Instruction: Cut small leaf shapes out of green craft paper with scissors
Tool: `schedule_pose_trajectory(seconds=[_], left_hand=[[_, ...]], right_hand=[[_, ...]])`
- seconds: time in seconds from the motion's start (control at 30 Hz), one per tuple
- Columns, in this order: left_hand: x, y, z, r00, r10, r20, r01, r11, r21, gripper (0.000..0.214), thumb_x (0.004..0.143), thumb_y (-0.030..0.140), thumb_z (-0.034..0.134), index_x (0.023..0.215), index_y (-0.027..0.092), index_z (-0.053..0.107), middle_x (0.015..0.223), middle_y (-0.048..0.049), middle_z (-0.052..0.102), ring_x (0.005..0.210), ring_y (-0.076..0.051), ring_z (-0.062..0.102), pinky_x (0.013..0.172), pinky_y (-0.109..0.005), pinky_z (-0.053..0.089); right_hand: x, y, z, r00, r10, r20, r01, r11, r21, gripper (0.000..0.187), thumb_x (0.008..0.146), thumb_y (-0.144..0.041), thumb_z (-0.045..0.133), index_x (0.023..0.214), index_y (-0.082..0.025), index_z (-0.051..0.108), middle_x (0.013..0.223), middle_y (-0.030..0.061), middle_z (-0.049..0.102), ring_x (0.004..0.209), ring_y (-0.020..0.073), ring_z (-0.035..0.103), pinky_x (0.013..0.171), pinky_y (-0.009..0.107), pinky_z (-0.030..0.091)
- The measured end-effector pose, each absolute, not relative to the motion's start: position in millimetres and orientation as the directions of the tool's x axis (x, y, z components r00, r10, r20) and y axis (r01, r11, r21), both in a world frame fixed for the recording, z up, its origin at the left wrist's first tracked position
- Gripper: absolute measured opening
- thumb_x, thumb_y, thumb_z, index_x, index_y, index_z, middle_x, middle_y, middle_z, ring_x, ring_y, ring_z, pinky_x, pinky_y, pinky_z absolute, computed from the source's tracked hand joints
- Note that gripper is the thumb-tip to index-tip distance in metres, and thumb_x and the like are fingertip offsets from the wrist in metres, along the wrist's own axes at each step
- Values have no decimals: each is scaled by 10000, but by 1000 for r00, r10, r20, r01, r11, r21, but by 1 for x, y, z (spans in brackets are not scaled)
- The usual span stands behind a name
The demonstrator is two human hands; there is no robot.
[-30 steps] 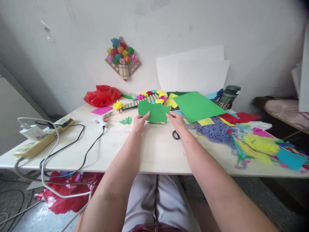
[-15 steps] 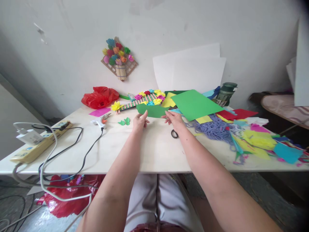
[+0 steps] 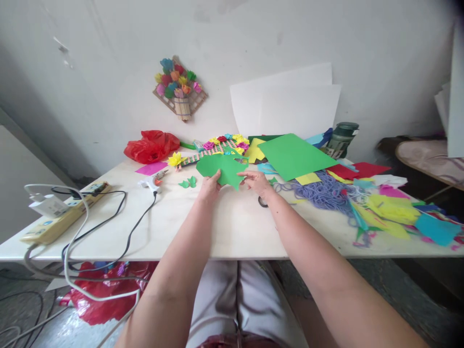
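Note:
A ragged-edged piece of green paper (image 3: 219,168) is held up just above the white table (image 3: 232,227). My left hand (image 3: 210,186) pinches its lower left edge. My right hand (image 3: 256,181) holds its right side with the fingers closed on the edge. Black-handled scissors (image 3: 262,201) lie on the table just under my right wrist. Two small green paper leaves (image 3: 189,182) rest to the left of my left hand.
A glue gun (image 3: 151,181) with a black cord lies at left, near a power strip (image 3: 58,212). A large green sheet (image 3: 295,155), purple yarn (image 3: 321,192) and coloured paper scraps (image 3: 395,212) cover the right side. A paper-flower frame (image 3: 221,145) and red bag (image 3: 152,146) sit behind.
The green paper has been turned in my hands: it was tipped nearly flat half a second ago and now faces me again, shifted slightly left.

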State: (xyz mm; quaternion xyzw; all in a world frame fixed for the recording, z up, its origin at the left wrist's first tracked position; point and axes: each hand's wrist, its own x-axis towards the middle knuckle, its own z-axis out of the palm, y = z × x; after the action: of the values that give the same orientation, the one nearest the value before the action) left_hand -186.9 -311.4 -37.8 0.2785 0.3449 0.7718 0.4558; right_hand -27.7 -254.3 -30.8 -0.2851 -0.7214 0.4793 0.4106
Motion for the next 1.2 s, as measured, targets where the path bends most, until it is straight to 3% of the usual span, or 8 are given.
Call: schedule_pose_trajectory(seconds=[0.23,0.37,0.53,0.73,0.93,1.1,1.2], left_hand=[[-187,-311,-39,-412,906,99,-499,-316,807,300,715,148,626,1008,107,575,987,-117,664,948,-218,616,828,-366,512],[-185,-312,-37,-403,911,83,-498,-295,816,313,714,141,625,1019,99,568,982,-122,662,948,-223,614,819,-376,514],[-186,-311,-38,-407,910,75,-500,-291,816,296,737,151,604,1028,111,560,964,-106,665,904,-200,626,782,-346,529],[-189,-311,-37,-387,922,14,-545,-241,803,235,780,226,565,1004,157,562,935,-68,667,854,-170,635,743,-318,542],[-189,-307,-39,-455,891,-6,-576,-289,765,253,779,100,533,1024,163,554,995,-61,658,936,-162,616,819,-301,517],[-187,-304,-40,-466,885,-1,-605,-318,730,237,805,86,489,1024,156,549,1024,-67,652,988,-157,597,849,-296,505],[-185,-305,-38,-462,887,-29,-627,-303,717,230,805,84,487,1017,153,546,1031,-70,649,984,-159,599,848,-305,505]], right_hand=[[-26,-252,-30,-483,821,306,-112,288,-951,405,590,-110,446,929,-135,665,823,65,674,590,121,601,399,174,379],[-28,-248,-37,-573,745,341,-74,367,-927,463,587,-101,479,1015,-156,648,702,21,649,559,99,550,413,168,383],[-32,-250,-43,-615,711,342,29,453,-891,381,618,-143,536,971,-164,677,522,-48,535,430,47,389,403,158,351],[-33,-248,-44,-568,747,346,-41,395,-918,271,660,-221,532,870,-174,697,577,-19,569,525,78,501,395,154,360],[-33,-247,-41,-538,756,372,-26,426,-904,312,654,-142,488,886,-183,693,528,-49,532,437,62,457,410,169,373],[-36,-249,-43,-525,709,471,-20,543,-839,257,598,-211,637,842,-184,712,561,-38,552,493,71,455,443,178,372],[-37,-249,-43,-494,735,465,-15,527,-850,232,571,-284,690,776,-178,716,599,-19,595,498,73,451,452,188,385]])
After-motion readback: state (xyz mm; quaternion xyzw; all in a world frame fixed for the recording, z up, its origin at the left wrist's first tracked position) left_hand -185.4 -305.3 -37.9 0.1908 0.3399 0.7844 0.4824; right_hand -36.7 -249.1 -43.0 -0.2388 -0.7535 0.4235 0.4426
